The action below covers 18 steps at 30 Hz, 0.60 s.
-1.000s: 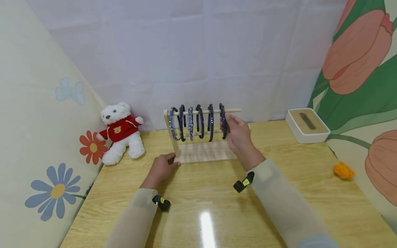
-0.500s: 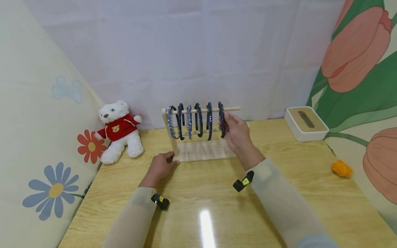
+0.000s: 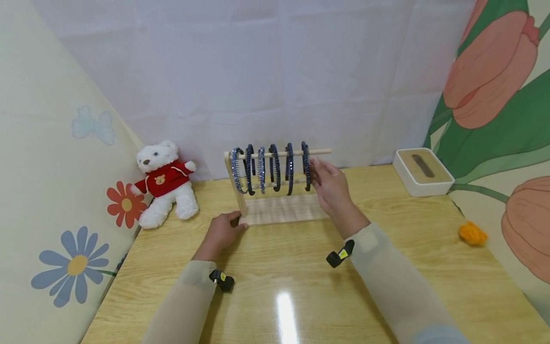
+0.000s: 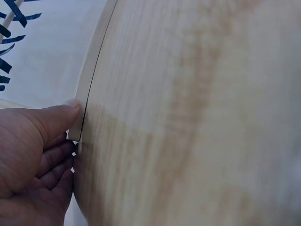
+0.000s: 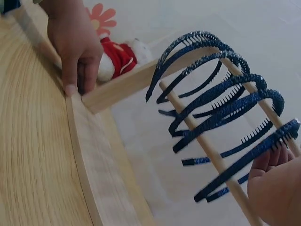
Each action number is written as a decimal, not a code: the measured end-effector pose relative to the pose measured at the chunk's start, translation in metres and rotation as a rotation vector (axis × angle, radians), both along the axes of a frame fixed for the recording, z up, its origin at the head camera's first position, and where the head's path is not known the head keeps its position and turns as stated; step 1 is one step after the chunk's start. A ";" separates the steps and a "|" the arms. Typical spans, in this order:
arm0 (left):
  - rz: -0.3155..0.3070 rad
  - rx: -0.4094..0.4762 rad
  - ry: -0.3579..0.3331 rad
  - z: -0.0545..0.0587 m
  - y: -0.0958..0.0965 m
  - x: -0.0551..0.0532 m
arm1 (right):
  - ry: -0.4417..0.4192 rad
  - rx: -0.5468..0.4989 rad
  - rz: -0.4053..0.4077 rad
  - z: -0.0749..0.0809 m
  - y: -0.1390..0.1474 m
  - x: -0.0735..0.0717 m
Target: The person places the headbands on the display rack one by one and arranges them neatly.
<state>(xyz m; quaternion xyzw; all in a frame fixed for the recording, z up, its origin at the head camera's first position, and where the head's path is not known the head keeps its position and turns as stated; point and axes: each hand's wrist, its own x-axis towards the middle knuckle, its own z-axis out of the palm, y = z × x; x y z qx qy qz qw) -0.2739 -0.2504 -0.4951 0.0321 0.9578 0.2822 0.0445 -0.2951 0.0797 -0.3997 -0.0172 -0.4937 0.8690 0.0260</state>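
A pale wooden headband rack stands on the table, with an upright at its left end and horizontal rods. Several dark blue glittery headbands with comb teeth hang on it. My left hand grips the rack's left base corner, thumb on the base edge and fingers curled beside it. My right hand is just right of the rightmost headband, fingers loosely bent. In the right wrist view its fingertips lie right at that headband's toothed inner side. The headband hangs over the upper rod.
A white teddy bear in a red sweater sits at the back left. At the back right is a white box with a wooden lid. A crumpled orange thing lies near the table's right edge. A white cloth hangs behind.
My right hand has shifted slightly right, its fingers loosening from the rightmost headband, which stays on the rod. My left hand keeps its grip on the rack's base.
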 end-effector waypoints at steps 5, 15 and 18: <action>0.000 0.018 -0.008 -0.003 0.002 0.002 | 0.070 0.236 -0.075 -0.016 0.025 0.008; 0.011 0.034 -0.035 -0.003 -0.006 -0.002 | 0.238 0.845 -0.281 -0.063 0.091 0.035; 0.001 0.095 -0.047 -0.002 -0.012 -0.002 | 0.267 1.096 -0.278 -0.078 0.116 0.038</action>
